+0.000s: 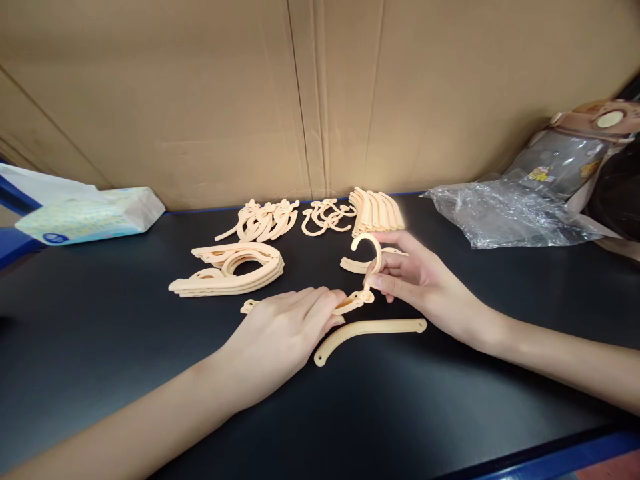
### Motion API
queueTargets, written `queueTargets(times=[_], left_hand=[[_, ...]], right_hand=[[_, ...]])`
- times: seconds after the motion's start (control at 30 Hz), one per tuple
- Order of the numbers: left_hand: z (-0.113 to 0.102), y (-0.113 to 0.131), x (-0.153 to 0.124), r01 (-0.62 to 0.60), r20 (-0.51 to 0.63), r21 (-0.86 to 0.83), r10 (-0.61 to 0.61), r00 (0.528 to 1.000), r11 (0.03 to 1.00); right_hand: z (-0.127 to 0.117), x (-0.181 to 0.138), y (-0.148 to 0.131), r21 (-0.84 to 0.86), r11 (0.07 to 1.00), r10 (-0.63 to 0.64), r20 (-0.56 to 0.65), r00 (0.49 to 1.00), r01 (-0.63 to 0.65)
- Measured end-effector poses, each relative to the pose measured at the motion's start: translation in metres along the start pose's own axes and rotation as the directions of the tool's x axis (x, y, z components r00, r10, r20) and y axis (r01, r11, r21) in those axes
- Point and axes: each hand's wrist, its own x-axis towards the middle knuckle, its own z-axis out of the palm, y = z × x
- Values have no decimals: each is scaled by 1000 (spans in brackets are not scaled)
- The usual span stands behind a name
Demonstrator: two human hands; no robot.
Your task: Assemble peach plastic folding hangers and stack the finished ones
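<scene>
My left hand (287, 333) is closed over a peach plastic hanger arm (351, 304), whose ends poke out on both sides of the fingers. In my right hand (410, 273) is a curved hanger hook (375, 250), pinched near its base between thumb and fingers. The hook's base meets the right end of the hanger arm; whether they are locked together I cannot tell. Just in front lies a loose curved hanger arm (370, 329) with a hole at each end. Behind my right hand, more curved pieces (355, 265) are partly hidden.
Folded hangers (235, 287) are stacked at left. Farther back lie a pile of hanger arms (267, 220), several loose hooks (325, 217) and a row of arms (377, 210). A tissue pack (95, 217) stands far left; a clear plastic bag (510, 210) and a bottle (555, 157) are at right.
</scene>
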Motion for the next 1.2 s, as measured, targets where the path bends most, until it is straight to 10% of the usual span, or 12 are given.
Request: queueTargets(times=[0.53,1.2], left_hand=[[-4,2,4,-14,87,-23,16,996,1000],[-3,2,3,-13,58,-31,15,998,999]], right_hand=[[1,-3,3,-128,980,-160,-34,987,154],[-3,4,2,13,1000,-3,14,1000,3]])
